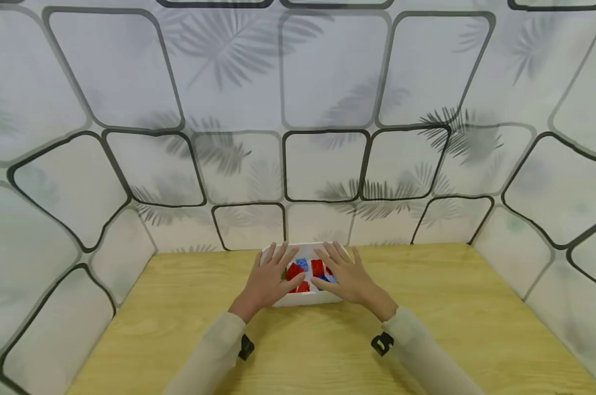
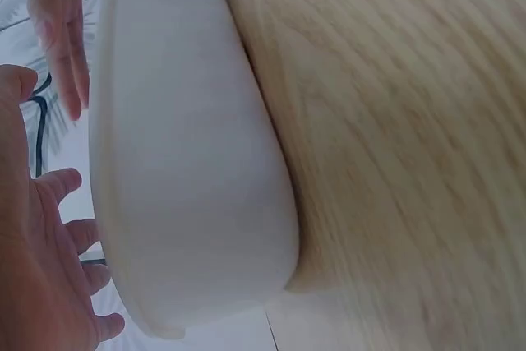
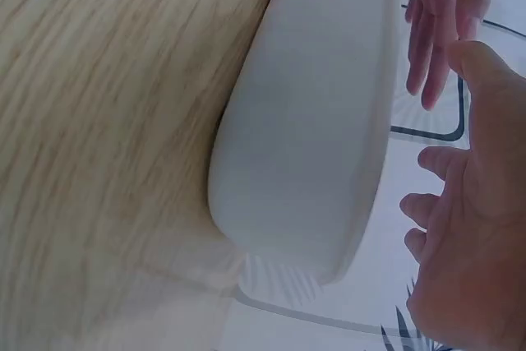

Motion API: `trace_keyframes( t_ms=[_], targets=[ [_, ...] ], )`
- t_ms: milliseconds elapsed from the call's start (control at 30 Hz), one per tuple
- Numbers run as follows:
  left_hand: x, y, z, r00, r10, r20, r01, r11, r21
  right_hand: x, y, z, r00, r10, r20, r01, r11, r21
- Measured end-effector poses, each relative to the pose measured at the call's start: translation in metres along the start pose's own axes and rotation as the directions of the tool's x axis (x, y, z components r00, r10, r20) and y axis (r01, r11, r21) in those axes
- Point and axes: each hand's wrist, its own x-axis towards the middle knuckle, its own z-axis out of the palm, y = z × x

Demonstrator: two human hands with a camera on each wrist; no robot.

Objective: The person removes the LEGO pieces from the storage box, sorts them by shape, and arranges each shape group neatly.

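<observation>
We see three ways this could go wrong. If either hand drops carelessly, its fingers could catch the rim of the oblong white tray [image 1: 307,299] and tip it, spilling the small red blocks [image 1: 317,267] and the light blue studded block [image 1: 301,264] onto the pale wood-grain bench [image 1: 179,312]. If both hands reach in at once, we judge that the thumbs, pointing toward each other over the middle, could collide or knock loose pieces about. And because the hands cover both ends of the tray, a piece beneath them could be missed or pinched awkwardly.

The tray stands on the bench near the patterned white wall covering [image 1: 243,170], centred ahead of us, with the blocks inside it.

As for pose, the left hand [image 1: 268,282] and the right hand [image 1: 349,278] mirror each other, backs up, fingers spread and pointing forward, thumbs turned inward with a gap between them. Each grip is loose, with fingers apart and nothing held. We cannot tell whether either hand touches the rim. Both forearms, in cream sleeves [image 1: 214,345], slant inward from the near edge.
</observation>
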Motion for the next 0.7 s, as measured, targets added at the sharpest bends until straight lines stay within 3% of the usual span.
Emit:
trace_keyframes(
  t_ms=[133, 233, 300, 367, 433, 533, 633, 700],
  targets=[
    [-0.004, -0.004, -0.002, 0.999, -0.054, 0.004, 0.054, 0.997, -0.060, 0.000, -0.001, -0.005, 1.000, 0.009, 0.006, -0.010, 0.999, 0.051],
    [-0.005, -0.011, -0.004, 0.994, -0.106, -0.006, 0.104, 0.983, -0.154, 0.000, 0.004, -0.013, 1.000, 0.017, -0.022, -0.013, 0.988, 0.156],
    [-0.006, -0.018, -0.007, 0.989, -0.148, -0.012, 0.140, 0.958, -0.250, 0.001, 0.012, -0.019, 0.999, 0.035, -0.026, -0.027, 0.964, 0.263],
    [-0.008, -0.027, -0.011, 0.979, -0.203, 0.014, 0.194, 0.906, -0.375, 0.001, 0.021, -0.024, 0.998, 0.057, -0.013, -0.048, 0.922, 0.385],
    [-0.010, -0.037, -0.016, 0.963, -0.262, 0.062, 0.256, 0.820, -0.511, 0.000, 0.032, -0.028, 0.995, 0.093, 0.026, -0.093, 0.862, 0.498],
    [-0.014, -0.053, -0.018, 0.923, -0.330, 0.197, 0.370, 0.628, -0.685, -0.001, 0.048, -0.030, 0.984, 0.138, 0.109, -0.176, 0.760, 0.626],
    [-0.019, -0.067, -0.014, 0.892, -0.331, 0.307, 0.434, 0.444, -0.784, 0.000, 0.062, -0.025, 0.972, 0.151, 0.180, -0.235, 0.635, 0.736],
    [-0.022, -0.076, -0.008, 0.888, -0.317, 0.332, 0.433, 0.340, -0.835, 0.001, 0.070, -0.018, 0.964, 0.146, 0.220, -0.264, 0.531, 0.805]
  ],
)
